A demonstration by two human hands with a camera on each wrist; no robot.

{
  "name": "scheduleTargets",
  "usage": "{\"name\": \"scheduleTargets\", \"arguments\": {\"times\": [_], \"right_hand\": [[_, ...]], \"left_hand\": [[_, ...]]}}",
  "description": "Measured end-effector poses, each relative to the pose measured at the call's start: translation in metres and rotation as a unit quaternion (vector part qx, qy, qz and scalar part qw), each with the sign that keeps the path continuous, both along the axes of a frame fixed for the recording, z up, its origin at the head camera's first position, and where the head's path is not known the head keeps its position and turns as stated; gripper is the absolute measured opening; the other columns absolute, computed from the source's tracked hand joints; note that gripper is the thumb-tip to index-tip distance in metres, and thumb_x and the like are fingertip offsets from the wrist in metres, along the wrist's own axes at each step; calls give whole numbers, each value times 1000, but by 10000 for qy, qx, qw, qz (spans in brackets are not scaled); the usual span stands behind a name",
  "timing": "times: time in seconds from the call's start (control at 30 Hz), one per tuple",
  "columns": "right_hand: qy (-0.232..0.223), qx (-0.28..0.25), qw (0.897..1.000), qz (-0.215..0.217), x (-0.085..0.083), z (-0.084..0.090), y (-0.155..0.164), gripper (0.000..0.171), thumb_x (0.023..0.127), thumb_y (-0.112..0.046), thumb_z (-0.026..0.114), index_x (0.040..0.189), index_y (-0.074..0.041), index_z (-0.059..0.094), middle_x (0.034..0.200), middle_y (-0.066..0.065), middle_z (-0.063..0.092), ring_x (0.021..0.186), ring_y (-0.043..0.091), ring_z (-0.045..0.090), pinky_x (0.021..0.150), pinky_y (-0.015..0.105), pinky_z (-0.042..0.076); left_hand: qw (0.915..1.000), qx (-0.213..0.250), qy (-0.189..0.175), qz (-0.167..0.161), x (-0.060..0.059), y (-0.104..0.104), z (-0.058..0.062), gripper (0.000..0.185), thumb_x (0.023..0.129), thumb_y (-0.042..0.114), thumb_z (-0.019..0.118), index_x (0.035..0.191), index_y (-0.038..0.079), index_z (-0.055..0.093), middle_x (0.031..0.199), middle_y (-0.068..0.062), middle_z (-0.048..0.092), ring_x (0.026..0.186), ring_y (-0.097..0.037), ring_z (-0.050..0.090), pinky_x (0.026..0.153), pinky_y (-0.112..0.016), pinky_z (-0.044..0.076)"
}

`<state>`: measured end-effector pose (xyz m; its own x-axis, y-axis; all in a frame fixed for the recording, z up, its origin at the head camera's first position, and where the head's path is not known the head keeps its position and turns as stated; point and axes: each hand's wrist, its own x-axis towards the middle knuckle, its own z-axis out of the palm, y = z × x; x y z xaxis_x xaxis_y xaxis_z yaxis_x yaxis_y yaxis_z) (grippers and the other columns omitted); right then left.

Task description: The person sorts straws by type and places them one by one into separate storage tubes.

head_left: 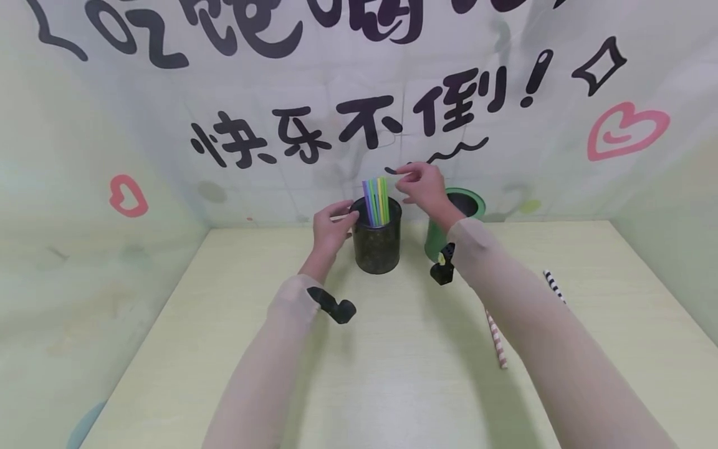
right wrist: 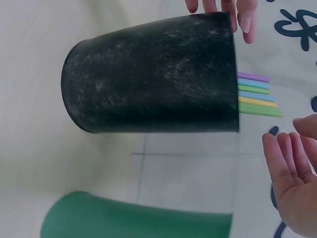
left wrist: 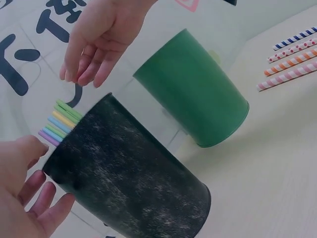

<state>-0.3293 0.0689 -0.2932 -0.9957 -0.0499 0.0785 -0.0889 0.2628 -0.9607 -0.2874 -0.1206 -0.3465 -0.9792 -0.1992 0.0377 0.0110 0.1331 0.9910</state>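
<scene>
Lying loose on the table (head_left: 392, 374), nearest the person, striped paper straws (head_left: 497, 340) remain outside any cup. Farther back, the left hand (head_left: 331, 227) touches the black cup (head_left: 377, 240) with relaxed fingers; coloured straws (head_left: 376, 201) already stand inside. The right hand (head_left: 422, 186) hovers above them, fingers loosely spread, holding nothing. Behind stands the green cup (head_left: 457, 218).

Black cup (right wrist: 153, 74) fills most of the view, lying sideways in frame, mouth to the right. Pastel straws (right wrist: 257, 94) stick out of that mouth: purple, teal, green, blue, yellow, light green. My left hand's fingertips (right wrist: 237, 12) sit at the cup's rim, top edge. My right hand (right wrist: 292, 173) hangs open below the straws, fingers relaxed, touching nothing. Green cup (right wrist: 133, 218) sits just beside the black cup, lower edge.
</scene>
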Motion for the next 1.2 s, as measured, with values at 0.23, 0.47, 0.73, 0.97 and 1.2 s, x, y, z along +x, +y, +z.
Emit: {"name": "scheduleTargets", "arguments": {"times": [0.23, 0.47, 0.73, 0.97, 1.2], "right_hand": [[110, 469, 9980, 414, 19, 17, 37, 31, 83, -4, 63, 113, 1, 60, 89, 8, 59, 80, 15, 55, 65, 31, 56], [223, 731, 9957, 526, 43, 26, 84, 28, 85, -5, 62, 112, 1, 60, 86, 6, 61, 80, 18, 57, 67, 32, 56], [319, 1088, 9927, 404, 65, 22, 134, 28, 85, -6, 62, 112, 3, 59, 87, 8, 60, 77, 14, 57, 64, 31, 56], [150, 1167, 9925, 345, 78, 3, 178, 32, 87, -11, 62, 114, 5, 56, 87, 8, 61, 74, 10, 58, 63, 28, 56], [-263, 1220, 9916, 344, 95, -25, 227, 41, 90, -15, 59, 121, 9, 48, 84, -3, 59, 75, 5, 59, 69, 32, 56]], "left_hand": [[9996, -152, 235, 80, 2, 4, 30, 34, 84, 9, 64, 117, 4, 62, 116, -18, 55, 94, -25, 57, 77, -42, 53], [9982, -208, 438, -352, -2, 38, 57, 33, 83, 9, 64, 116, 6, 63, 107, -10, 58, 90, -20, 57, 69, -29, 55], [9937, -411, 292, -1005, -3, 90, 62, 33, 84, 11, 65, 116, 8, 63, 108, -11, 60, 90, -19, 59, 68, -31, 55], [9874, -822, -271, -1327, -6, 118, 52, 40, 86, 18, 64, 125, 9, 57, 125, -9, 54, 111, -21, 51, 82, -29, 50], [9772, -1578, 86, -1421, -8, 135, 30, 44, 85, 16, 65, 126, 4, 54, 131, -12, 50, 115, -27, 50, 93, -31, 45]]}}
